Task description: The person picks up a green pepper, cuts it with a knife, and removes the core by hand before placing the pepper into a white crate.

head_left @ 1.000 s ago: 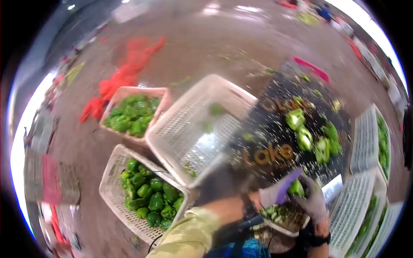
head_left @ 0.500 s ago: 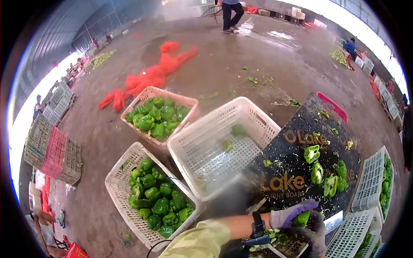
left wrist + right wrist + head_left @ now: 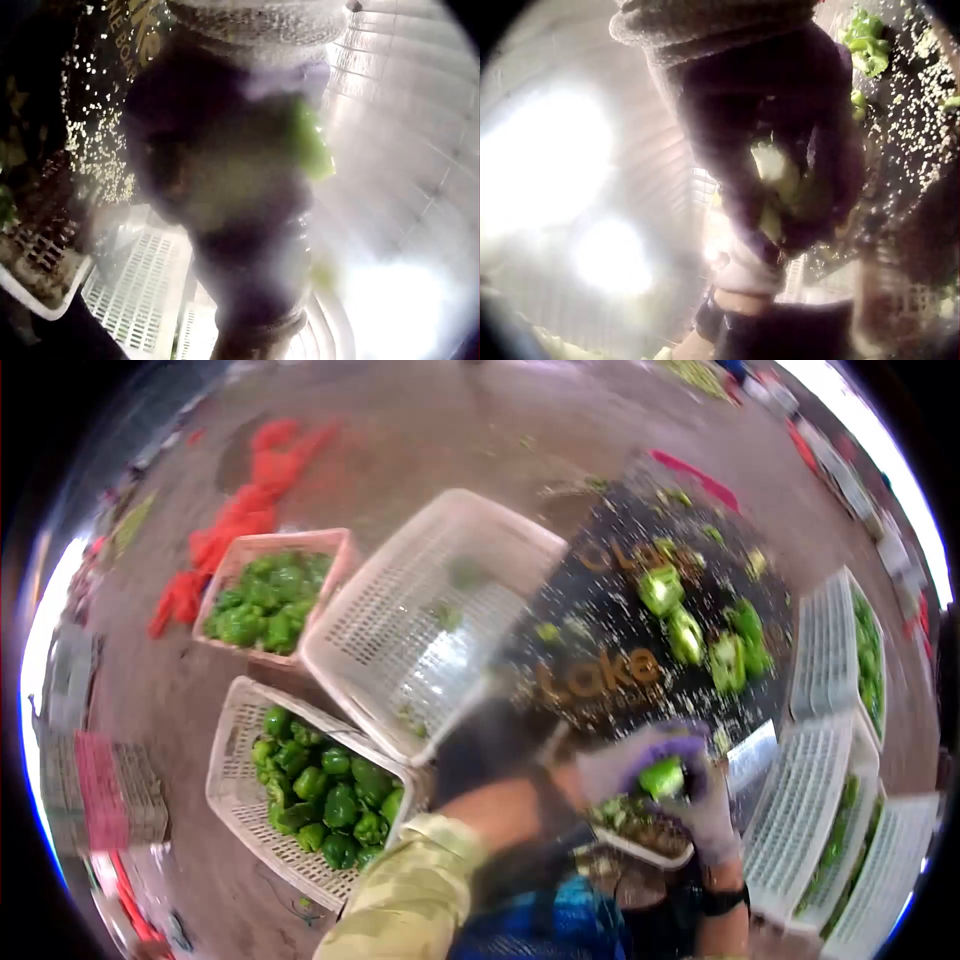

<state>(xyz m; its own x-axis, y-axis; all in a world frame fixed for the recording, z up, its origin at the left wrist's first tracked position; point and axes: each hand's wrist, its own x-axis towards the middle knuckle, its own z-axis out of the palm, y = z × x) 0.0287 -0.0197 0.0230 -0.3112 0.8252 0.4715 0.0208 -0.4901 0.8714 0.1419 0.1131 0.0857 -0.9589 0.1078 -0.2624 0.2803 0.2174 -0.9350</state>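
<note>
Both gloved hands meet at the near edge of a black board (image 3: 600,630) around one green pepper (image 3: 661,777). The left hand (image 3: 632,762) curls round it from the left, and the right hand (image 3: 712,815) grips it from the right. In the right wrist view a pale stem end (image 3: 769,161) shows among dark, shaded fingers. The left wrist view has a bright green part of the pepper (image 3: 311,142) beside the blurred glove. Cut pepper pieces (image 3: 686,635) lie on the board among scattered white seeds. A broad blade (image 3: 752,756) rests by the right hand.
Left of the board stands a large white crate (image 3: 330,645) with a few blurred green things inside. Whole peppers fill a pink crate (image 3: 225,575) and a white crate (image 3: 225,760). More white crates (image 3: 800,810) stand at right. A small tray (image 3: 655,858) of scraps sits below the hands.
The head view has tilted down and shifted, so the walking person at the top is out of sight. Both hands still hold the pepper, which appears turned slightly.
</note>
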